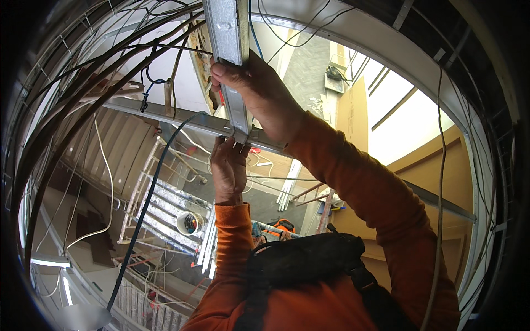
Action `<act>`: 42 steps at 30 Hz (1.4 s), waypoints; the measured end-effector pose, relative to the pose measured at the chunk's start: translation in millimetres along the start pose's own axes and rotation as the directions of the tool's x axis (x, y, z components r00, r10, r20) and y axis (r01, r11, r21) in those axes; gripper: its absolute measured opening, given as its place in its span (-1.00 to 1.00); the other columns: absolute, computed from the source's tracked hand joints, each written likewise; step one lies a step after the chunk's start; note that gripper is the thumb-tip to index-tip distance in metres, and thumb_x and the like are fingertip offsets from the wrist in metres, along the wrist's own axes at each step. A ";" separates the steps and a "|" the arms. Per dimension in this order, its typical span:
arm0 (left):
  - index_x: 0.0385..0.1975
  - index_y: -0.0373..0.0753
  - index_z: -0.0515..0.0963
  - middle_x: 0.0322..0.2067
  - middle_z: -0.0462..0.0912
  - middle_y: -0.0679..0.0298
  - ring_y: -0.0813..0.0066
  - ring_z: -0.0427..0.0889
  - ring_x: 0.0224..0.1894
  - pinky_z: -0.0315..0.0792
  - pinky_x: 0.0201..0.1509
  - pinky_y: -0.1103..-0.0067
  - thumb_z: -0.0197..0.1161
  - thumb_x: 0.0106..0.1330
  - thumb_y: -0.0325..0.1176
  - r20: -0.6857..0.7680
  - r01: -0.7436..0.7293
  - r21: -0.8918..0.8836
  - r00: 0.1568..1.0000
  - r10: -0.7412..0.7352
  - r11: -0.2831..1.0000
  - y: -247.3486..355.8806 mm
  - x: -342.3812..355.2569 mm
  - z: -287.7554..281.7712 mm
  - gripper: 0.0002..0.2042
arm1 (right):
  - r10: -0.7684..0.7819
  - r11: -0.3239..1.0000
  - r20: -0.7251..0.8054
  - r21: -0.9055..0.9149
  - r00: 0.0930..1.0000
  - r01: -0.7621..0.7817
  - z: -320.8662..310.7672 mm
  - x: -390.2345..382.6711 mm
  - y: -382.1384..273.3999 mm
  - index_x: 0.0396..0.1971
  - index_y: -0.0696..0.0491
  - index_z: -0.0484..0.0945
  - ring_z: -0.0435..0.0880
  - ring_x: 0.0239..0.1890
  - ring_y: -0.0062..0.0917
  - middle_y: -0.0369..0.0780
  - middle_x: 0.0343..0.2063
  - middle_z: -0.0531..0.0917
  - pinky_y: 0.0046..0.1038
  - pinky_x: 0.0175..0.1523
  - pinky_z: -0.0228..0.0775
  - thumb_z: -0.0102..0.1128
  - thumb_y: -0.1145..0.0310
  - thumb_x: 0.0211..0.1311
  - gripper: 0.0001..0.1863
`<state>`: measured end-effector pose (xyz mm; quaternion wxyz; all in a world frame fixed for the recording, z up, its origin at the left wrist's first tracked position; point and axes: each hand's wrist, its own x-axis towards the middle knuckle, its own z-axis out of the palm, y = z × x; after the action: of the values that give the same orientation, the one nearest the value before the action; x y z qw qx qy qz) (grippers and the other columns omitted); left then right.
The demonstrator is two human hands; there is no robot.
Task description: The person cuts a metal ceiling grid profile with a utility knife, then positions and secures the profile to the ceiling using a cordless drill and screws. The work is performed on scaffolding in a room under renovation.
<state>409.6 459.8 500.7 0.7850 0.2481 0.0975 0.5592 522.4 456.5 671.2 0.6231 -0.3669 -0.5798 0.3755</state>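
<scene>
Right hand [259, 91] grips the upright stud [229, 49]; left hand [228, 165] pinches its foot at the crossing rail [165, 113].

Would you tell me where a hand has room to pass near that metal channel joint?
Right of the vertical metal channel, past the right hand, is open. Left is crowded with dark cables; the left hand fills the space under the joint.

Both arms raised overhead, orange sleeves, coming up from the lower edge. Right hand [259, 94] highest, fingers wrapped round the upright metal channel [229, 49], thumb across its front face, wrist bent, forearm slanting down to the right. Left hand [228, 165] just below the channel's lower end, fingertips curled up touching it, back of hand to camera, forearm near vertical.
</scene>
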 end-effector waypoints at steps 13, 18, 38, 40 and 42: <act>0.06 -0.23 0.52 0.07 0.59 0.09 0.17 0.57 0.13 0.45 0.24 0.26 0.18 0.38 -0.16 0.091 0.003 -0.033 0.996 0.000 0.999 -0.1 -5.6 -22.4 -0.64 | 0.005 1.000 0.076 0.025 0.997 -0.007 -14.5 -1.8 2.5 -0.04 0.14 0.55 0.59 -0.10 -0.57 -0.27 -0.25 0.64 -0.43 0.16 0.33 0.21 0.05 0.41 -0.57; 0.25 -0.35 0.43 0.06 0.62 0.06 0.29 0.64 0.03 0.52 0.11 0.42 0.13 0.41 -0.30 -0.228 -0.026 0.371 0.966 0.119 0.928 24.4 -32.4 -34.4 -0.55 | -0.014 0.993 0.074 -0.112 0.997 0.023 -17.3 -1.3 1.7 -0.03 0.17 0.54 0.64 -0.17 -0.54 -0.24 -0.27 0.65 -0.42 0.08 0.42 0.22 0.03 0.38 -0.53; 0.19 -0.34 0.49 0.09 0.63 0.12 0.33 0.59 0.15 0.41 0.26 0.39 0.34 0.31 -0.31 0.255 -0.188 0.887 0.961 -0.107 0.422 120.5 -96.2 -24.1 -0.53 | 0.129 0.978 0.137 0.147 0.982 -0.149 23.2 -130.9 76.6 -0.05 0.19 0.50 0.63 -0.33 -0.41 -0.14 -0.39 0.61 -0.31 -0.14 0.48 0.22 0.14 0.28 -0.57; 0.24 -0.32 0.45 0.15 0.59 0.09 0.30 0.57 0.18 0.38 0.28 0.38 0.43 0.23 -0.25 0.409 -0.316 0.831 0.904 -0.120 0.457 107.4 -92.1 -26.0 -0.41 | 0.349 0.884 0.198 0.255 0.916 -0.392 20.8 -165.2 116.1 -0.04 0.12 0.55 0.58 -0.13 -0.56 -0.27 -0.25 0.64 -0.45 0.01 0.40 0.28 0.40 0.24 -0.70; 0.25 -0.36 0.41 0.13 0.57 0.01 0.21 0.57 0.17 0.40 0.26 0.36 0.50 0.15 -0.24 0.441 -0.333 0.840 0.879 -0.183 0.428 81.5 -93.3 -33.8 -0.32 | 0.454 0.874 0.286 0.043 0.844 -0.484 9.7 -196.8 155.0 -0.01 0.11 0.56 0.58 -0.07 -0.56 -0.26 -0.16 0.64 -0.45 0.02 0.41 0.28 0.41 0.25 -0.68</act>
<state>294.3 403.4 500.8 0.5012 0.7588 0.1754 0.3771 497.2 350.5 445.4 0.4480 -0.4077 -0.5287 0.5947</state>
